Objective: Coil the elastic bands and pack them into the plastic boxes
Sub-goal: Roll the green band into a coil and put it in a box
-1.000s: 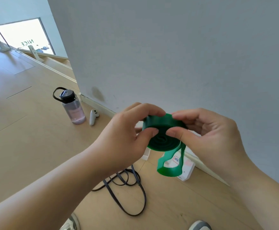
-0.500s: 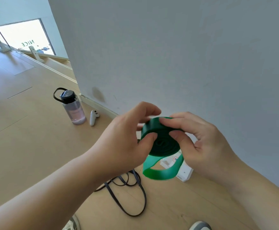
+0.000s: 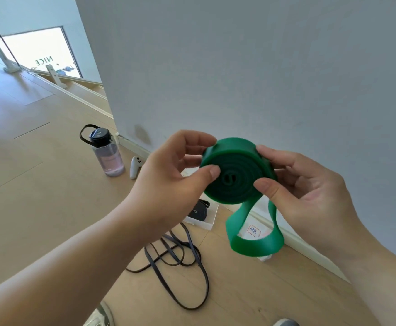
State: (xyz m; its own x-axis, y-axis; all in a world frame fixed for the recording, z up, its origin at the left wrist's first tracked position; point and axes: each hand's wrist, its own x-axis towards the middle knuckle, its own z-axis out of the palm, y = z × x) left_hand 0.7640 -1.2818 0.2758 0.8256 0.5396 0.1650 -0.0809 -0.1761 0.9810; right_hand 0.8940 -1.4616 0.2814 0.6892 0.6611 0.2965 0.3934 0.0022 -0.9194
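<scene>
A green elastic band (image 3: 237, 171) is wound into a tight flat coil, held in the air before the wall. My left hand (image 3: 171, 180) pinches its left edge with thumb and fingers. My right hand (image 3: 310, 191) grips its right edge. A short uncoiled loop hangs below the coil. On the floor beneath lies a loose black elastic band (image 3: 180, 262) in tangled loops. A clear plastic box (image 3: 210, 218) by the wall holds a coiled black band. A second plastic box (image 3: 254, 231) with a label sits behind the hanging green loop, mostly hidden.
A clear water bottle (image 3: 106, 154) with a black lid stands on the wooden floor by the wall corner, with a white controller (image 3: 135, 167) lying beside it. The grey wall rises straight ahead. Shoe tips (image 3: 102, 316) show at the bottom edge. Stairs and a glass railing lie far left.
The coil has grown and turned its spiral face toward me. The hanging green loop has swung to the right under my right hand, and both hands have shifted their grip on the rim.
</scene>
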